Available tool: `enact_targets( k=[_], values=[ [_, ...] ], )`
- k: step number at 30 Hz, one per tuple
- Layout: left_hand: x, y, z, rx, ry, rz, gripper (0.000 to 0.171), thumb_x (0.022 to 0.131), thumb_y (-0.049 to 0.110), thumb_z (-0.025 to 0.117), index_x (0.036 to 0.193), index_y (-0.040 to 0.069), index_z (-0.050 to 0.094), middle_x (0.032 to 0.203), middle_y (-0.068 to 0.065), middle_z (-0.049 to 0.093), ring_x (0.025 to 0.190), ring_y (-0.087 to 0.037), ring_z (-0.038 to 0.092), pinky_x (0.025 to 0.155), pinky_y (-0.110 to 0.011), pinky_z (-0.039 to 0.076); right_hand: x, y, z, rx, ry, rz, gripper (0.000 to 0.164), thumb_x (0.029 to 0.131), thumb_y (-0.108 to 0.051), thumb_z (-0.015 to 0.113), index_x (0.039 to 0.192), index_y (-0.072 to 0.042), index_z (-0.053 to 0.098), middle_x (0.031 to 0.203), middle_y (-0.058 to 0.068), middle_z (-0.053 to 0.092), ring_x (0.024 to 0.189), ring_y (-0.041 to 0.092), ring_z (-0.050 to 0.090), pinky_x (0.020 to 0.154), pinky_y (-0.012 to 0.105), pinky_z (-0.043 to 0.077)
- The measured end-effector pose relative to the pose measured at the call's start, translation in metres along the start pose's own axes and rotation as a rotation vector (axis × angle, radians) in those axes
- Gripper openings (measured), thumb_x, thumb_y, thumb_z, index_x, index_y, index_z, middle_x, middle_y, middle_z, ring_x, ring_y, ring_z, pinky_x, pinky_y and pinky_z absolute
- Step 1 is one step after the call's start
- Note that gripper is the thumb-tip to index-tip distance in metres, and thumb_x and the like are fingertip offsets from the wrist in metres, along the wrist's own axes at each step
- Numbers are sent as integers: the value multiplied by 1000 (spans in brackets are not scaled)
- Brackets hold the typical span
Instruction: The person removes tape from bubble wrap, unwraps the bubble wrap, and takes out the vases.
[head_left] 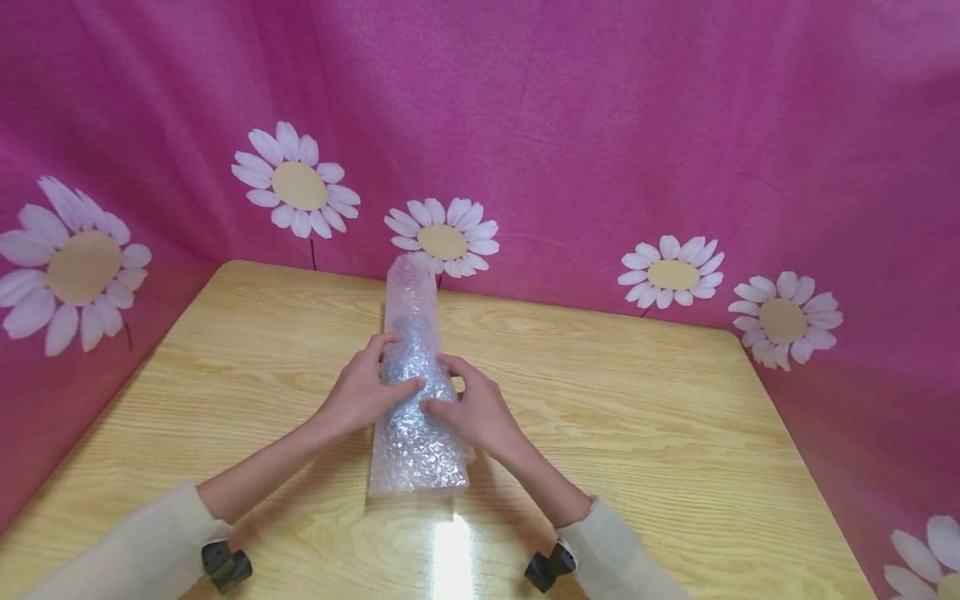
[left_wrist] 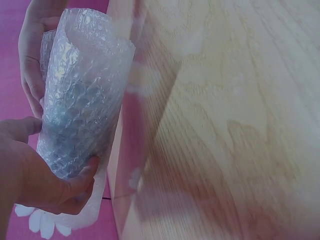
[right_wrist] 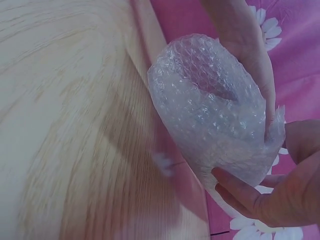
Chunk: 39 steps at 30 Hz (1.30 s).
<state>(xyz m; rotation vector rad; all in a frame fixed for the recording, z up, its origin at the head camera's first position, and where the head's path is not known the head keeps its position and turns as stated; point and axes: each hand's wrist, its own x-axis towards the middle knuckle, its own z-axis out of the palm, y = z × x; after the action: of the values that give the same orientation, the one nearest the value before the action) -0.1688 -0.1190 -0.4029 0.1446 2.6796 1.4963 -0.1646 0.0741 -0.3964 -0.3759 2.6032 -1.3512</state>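
A long roll of bubble wrap (head_left: pixel 420 450) lies lengthwise near the middle of the table, wound round something bluish-grey whose kind the wrap hides. My left hand (head_left: pixel 365 390) grips it from the left, thumb on top and fingers along the far side. From the right, my right hand (head_left: pixel 480 408) holds it, with the thumb on top near the left thumb. In the right wrist view the near end of the bubble wrap (right_wrist: pixel 215 120) is an open, hollow tube. The left wrist view shows the left fingers (left_wrist: pixel 82 177) curled round the wrap's side.
The wooden table (head_left: pixel 637 433) reaches out on both sides of the roll. A pink curtain (head_left: pixel 555 150) with white daisies hangs behind and beside it. Light glares off the table (head_left: pixel 453 554) near the front. A black wrist camera (head_left: pixel 225 567) sits on each sleeve.
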Motion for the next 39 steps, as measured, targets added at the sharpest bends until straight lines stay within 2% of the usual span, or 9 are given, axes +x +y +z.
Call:
enact_targets(
  k=[14,20,30,34,39],
  values=[
    [5,12,21,-29,-17,19,76,86,30,77,149,9,38,140,-22,48,119,-36,51,90,-53,52,-12,11,-18,38,23,15,68,87,-19,76,148,-10,47,138,15,55,91,25,67,71,33,57],
    [8,16,31,-35,-22,30,76,85,31,78,147,10,40,137,-21,50,122,-37,50,93,-55,50,-18,16,-24,55,41,24,69,86,-17,77,148,-9,47,136,13,55,91,26,68,70,33,58],
    [9,20,45,-56,-28,58,74,84,28,80,146,11,43,139,-20,50,123,-36,50,94,-55,49,-24,28,-32,-1,79,19,68,86,-18,78,147,-10,48,136,15,55,95,31,66,74,36,58],
    [12,21,52,-67,-32,80,74,84,27,80,145,9,43,139,-20,50,126,-37,49,97,-55,48,-26,33,-36,7,90,24,68,85,-16,79,146,-10,49,136,15,56,99,34,66,75,38,59],
    [13,24,58,-62,-34,74,74,84,28,80,146,10,43,140,-21,50,127,-39,49,97,-57,47,-30,35,-41,9,100,36,69,85,-16,79,146,-11,49,136,16,55,97,33,66,74,37,59]
  ],
)
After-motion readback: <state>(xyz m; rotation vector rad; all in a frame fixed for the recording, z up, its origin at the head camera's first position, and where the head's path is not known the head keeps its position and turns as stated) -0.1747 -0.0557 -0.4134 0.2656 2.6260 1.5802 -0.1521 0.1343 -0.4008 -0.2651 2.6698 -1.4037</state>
